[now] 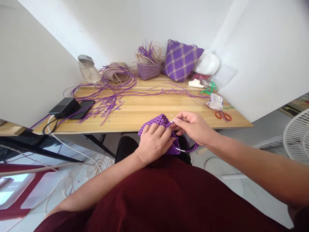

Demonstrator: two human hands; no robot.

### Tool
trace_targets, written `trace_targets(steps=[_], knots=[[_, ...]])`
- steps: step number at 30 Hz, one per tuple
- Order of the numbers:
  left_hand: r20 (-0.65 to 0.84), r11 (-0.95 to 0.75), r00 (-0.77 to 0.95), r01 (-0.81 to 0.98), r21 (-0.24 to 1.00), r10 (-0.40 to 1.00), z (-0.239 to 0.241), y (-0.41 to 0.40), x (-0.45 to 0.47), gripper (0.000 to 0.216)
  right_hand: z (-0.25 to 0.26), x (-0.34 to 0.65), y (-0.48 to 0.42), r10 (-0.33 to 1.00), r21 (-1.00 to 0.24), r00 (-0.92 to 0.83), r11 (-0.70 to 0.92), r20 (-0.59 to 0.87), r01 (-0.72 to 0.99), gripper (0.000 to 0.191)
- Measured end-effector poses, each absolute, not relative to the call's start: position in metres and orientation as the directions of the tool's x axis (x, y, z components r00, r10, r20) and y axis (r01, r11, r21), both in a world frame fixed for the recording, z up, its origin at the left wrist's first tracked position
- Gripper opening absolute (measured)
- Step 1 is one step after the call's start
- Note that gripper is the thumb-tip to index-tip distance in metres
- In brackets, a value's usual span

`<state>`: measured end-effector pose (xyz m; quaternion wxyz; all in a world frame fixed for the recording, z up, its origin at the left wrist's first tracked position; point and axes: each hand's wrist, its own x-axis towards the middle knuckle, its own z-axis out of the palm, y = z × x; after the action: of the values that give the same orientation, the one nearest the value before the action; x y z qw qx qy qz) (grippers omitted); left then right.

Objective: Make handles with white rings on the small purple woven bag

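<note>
A small purple woven basket (154,120) rests above my lap at the table's front edge, tilted on its side. My left hand (154,140) is closed over its near side, fingers curled on the weave. My right hand (190,124) pinches a thin strip with a white section (172,121) at the basket's rim, thumb against forefinger. Below it, a purple strip loop with a white-wrapped end (180,149) sticks out from the basket's right side. My left hand hides much of the basket's near face.
On the wooden table (145,109) lie cut purple strips (106,108), a coil of purple strips (116,75) and orange-handled scissors (223,116). An unfinished basket (148,70) and a plaid purple bag (182,59) stand behind. A black adapter (65,107) sits left; a white fan (298,138) stands right.
</note>
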<state>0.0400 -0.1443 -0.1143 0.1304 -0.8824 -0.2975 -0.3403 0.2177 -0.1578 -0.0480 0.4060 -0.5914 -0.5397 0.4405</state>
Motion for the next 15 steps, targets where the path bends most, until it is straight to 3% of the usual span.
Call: trace_targets(steps=[3,7,9,15], knots=[[0.669,-0.808,0.561,0.581,0.101,0.488,-0.116,-0.148,0.035,0.018,-0.050,0.217,-0.160,0.994,-0.972,0.038,-0.109,-0.103,0.208,0.009],[0.621,-0.724,0.405,0.539,0.431,0.671,-0.118,-0.150,0.032,0.027,-0.050,0.216,-0.161,0.989,-0.981,0.044,-0.144,-0.139,0.128,0.010],[0.590,-0.680,0.356,0.507,0.530,0.725,-0.118,-0.149,0.031,0.027,-0.050,0.216,-0.160,0.990,-0.982,0.045,-0.140,-0.135,0.128,0.010],[0.572,-0.662,0.350,0.520,0.540,0.742,-0.108,-0.148,0.026,0.021,-0.051,0.220,-0.157,0.999,-0.938,0.029,0.030,0.043,0.346,0.009]])
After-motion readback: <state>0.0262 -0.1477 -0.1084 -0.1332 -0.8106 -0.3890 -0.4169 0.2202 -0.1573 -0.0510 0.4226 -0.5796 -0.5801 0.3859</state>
